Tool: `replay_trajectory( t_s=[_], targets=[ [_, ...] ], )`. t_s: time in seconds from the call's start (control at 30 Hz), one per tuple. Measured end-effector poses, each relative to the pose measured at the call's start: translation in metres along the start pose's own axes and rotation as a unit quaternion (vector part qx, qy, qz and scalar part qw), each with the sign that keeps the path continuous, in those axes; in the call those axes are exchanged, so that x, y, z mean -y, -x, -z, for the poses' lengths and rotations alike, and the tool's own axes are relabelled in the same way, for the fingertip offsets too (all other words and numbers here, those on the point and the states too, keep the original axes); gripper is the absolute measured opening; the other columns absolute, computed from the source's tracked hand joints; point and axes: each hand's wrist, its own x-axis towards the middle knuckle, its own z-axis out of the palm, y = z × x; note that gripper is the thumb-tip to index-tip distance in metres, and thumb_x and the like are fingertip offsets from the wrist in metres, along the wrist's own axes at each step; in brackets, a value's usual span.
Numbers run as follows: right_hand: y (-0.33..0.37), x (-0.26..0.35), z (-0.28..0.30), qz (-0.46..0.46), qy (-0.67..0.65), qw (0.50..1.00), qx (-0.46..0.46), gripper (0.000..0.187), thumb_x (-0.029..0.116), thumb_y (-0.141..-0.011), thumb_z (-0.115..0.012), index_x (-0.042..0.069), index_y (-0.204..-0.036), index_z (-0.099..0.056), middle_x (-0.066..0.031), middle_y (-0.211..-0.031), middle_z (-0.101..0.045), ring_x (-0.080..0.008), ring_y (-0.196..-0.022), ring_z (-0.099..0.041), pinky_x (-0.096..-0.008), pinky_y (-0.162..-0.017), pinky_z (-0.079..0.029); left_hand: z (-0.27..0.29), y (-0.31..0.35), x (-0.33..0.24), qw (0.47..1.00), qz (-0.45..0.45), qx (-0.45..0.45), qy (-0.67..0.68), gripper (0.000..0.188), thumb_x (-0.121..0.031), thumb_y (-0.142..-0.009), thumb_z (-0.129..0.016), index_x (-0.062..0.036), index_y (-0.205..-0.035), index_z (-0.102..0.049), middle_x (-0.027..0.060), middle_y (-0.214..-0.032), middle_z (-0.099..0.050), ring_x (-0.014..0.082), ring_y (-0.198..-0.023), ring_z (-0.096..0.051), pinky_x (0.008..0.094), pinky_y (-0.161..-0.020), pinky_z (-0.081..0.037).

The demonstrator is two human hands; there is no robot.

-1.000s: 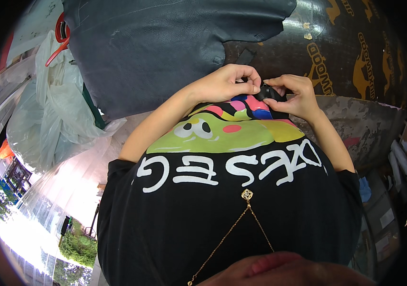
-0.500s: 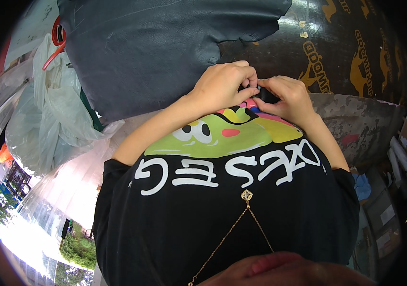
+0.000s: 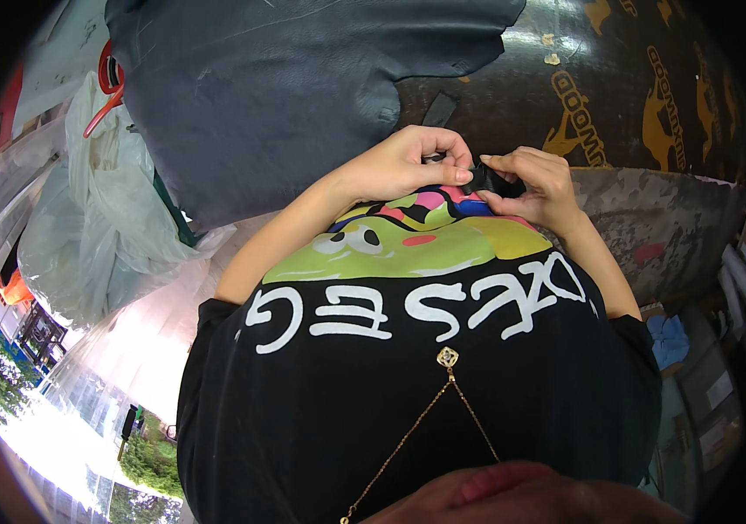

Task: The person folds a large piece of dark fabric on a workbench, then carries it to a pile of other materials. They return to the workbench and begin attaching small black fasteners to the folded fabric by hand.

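My left hand [image 3: 421,166] and my right hand [image 3: 534,183] are close together in front of my shirt, at the near edge of a dark board. Between them is a small black piece [image 3: 484,179], perhaps leather, pinched in the fingertips of both. Part of it is hidden by the fingers, so its full shape does not show. A large dark grey-blue leather hide [image 3: 259,96] with a ragged right edge spreads beyond my left hand. Just past my left knuckles, a small dark strip [image 3: 440,110] lies on the board.
The dark, glossy board [image 3: 600,79] carries gold printing. A worn grey surface [image 3: 643,218] continues below it on the right. Left of the hide hangs a pale plastic bag [image 3: 93,210] beside a red-handled thing [image 3: 109,79]. Crumpled blue material [image 3: 667,341] is at the lower right.
My hands have come slightly nearer to me, and the fingers have shifted, so more of the black piece shows. The small strip on the board has come into sight.
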Motion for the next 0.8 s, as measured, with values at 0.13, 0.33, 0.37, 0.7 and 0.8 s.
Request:
replay_trajectory(
  t_s=[0.13,0.33,0.37,0.7,0.8],
  targets=[
    [0.003,0.001,0.0,-0.019,-0.014,1.0,-0.011,0.034,0.014,-0.067,-0.088,0.003,-0.095,-0.073,-0.0033,-0.066,-0.059,-0.0151,-0.058,-0.058,-0.0289,-0.054,-0.047,-0.001,-0.004,0.001,0.996,-0.025,-0.005,-0.085,0.021,-0.021,-0.089,-0.074,-0.0046,-0.087,-0.062,-0.0048,-0.08,-0.054,0.0044,-0.075,-0.048,0.0251,-0.069,-0.042],
    [-0.001,0.005,-0.003,-0.071,0.017,0.997,0.013,0.032,0.016,-0.068,-0.086,0.004,-0.093,-0.07,-0.0026,-0.063,-0.055,-0.017,-0.056,-0.057,-0.0301,-0.053,-0.045,-0.009,-0.005,-0.014,0.903,-0.117,-0.087,-0.403,0.024,-0.021,-0.083,-0.078,-0.0038,-0.088,-0.062,-0.001,-0.073,-0.046,0.0079,-0.062,-0.046,0.028,-0.055,-0.037],
    [-0.004,0.008,-0.002,-0.078,0.022,0.996,0.025,0.032,0.016,-0.068,-0.085,0.004,-0.094,-0.069,-0.0027,-0.062,-0.054,-0.0177,-0.056,-0.057,-0.0307,-0.053,-0.045,-0.008,-0.005,-0.012,0.912,-0.1,-0.089,-0.388,0.025,-0.023,-0.082,-0.078,-0.0038,-0.087,-0.064,0.0005,-0.072,-0.049,0.0112,-0.062,-0.049,0.0299,-0.056,-0.039],
    [-0.018,0.022,-0.01,-0.1,0.066,0.993,0.005,0.038,0.02,-0.07,-0.089,0.005,-0.099,-0.071,-0.0055,-0.072,-0.062,-0.0163,-0.061,-0.059,-0.0284,-0.054,-0.046,-0.006,-0.011,-0.008,0.989,0.041,-0.103,-0.096,0.015,-0.018,-0.091,-0.07,-0.003,-0.09,-0.066,-0.0079,-0.066,-0.047,0.002,-0.064,-0.044,0.0218,-0.06,-0.036],
    [-0.025,0.029,-0.006,-0.117,0.077,0.99,0.018,0.033,0.024,-0.07,-0.086,0.008,-0.091,-0.067,-0.0045,-0.073,-0.064,-0.0223,-0.065,-0.061,-0.0361,-0.057,-0.049,-0.009,-0.013,-0.004,0.991,0.027,-0.122,-0.055,0.011,-0.013,-0.088,-0.068,-0.0026,-0.085,-0.065,-0.0074,-0.063,-0.048,0.0019,-0.06,-0.042,0.0223,-0.055,-0.033]
  ],
)
